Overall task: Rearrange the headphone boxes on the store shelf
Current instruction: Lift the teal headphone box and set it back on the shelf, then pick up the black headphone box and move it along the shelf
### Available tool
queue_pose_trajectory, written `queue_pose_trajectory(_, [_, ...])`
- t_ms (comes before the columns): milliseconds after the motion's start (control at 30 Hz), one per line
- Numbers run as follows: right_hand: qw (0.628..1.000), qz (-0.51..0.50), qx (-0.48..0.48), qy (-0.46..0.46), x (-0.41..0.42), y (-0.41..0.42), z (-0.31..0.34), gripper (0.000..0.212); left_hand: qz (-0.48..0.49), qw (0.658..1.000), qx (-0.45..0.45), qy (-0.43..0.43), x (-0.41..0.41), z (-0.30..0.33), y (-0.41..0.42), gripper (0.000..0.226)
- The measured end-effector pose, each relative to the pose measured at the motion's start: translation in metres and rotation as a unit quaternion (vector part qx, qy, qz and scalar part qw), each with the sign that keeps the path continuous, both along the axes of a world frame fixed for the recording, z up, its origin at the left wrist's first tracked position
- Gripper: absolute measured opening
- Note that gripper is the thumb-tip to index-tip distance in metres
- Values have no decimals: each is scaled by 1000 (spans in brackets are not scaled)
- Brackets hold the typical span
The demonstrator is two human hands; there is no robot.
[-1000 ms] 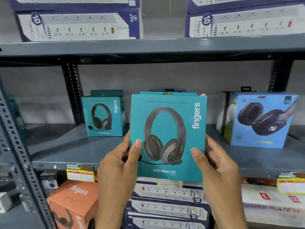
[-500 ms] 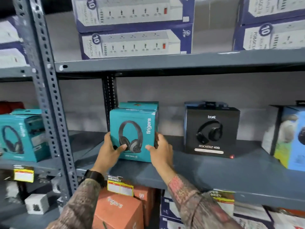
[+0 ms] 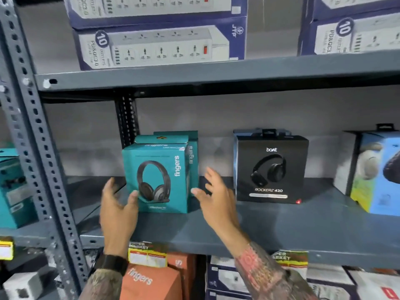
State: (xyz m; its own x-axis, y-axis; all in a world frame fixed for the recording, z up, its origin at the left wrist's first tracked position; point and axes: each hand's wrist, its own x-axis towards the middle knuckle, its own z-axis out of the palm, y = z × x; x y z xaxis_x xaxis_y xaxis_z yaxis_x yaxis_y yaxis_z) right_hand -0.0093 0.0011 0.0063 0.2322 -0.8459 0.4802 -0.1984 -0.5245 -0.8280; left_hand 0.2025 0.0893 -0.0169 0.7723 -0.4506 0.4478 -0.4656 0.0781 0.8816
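Note:
A teal "fingers" headphone box [image 3: 159, 178] stands on the grey shelf [image 3: 270, 230], in front of a second teal box [image 3: 190, 148] behind it. My left hand [image 3: 118, 204] is beside its lower left corner, thumb touching the front face, fingers spread. Just right of the box my right hand [image 3: 213, 195] hovers with fingers apart, not gripping it. A black boAt headphone box [image 3: 271, 169] stands further right, and a blue headphone box [image 3: 376, 172] stands at the right edge.
A perforated steel upright [image 3: 36, 152] rises at the left, with another teal box [image 3: 10, 187] beyond it. Power strip boxes [image 3: 160, 44] fill the shelf above. An orange "fingers" box [image 3: 149, 282] and price tags [image 3: 148, 254] are below the shelf edge.
The teal box has been set down on the shelf in front of the other teal box. Both hands have loosened from its sides, the right one pulling away.

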Motion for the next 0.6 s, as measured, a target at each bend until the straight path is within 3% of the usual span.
queue_pose_trajectory(67, [997,-10,-35,-72,-48,-1,4,66,53,995,-88,-5,-41,6,7,58])
queue_pose_trajectory(133, [989,-31,-73,-126,-102,-2,9,58,-3,988,-152,-15,-89,16,4,44])
queue_pose_trajectory(267, [971,-128,-139,-143,-206,-11,16,48,-163,972,-140,-100,-184,34,-28,37])
queue_pose_trajectory(433, [967,-196,-102,-130,-279,-53,8,36,-217,964,-75,-137,-260,50,-91,60])
queue_pose_trajectory(600, [992,-127,12,-1,-265,-103,3,63,-220,975,33,12,-254,49,-148,90])
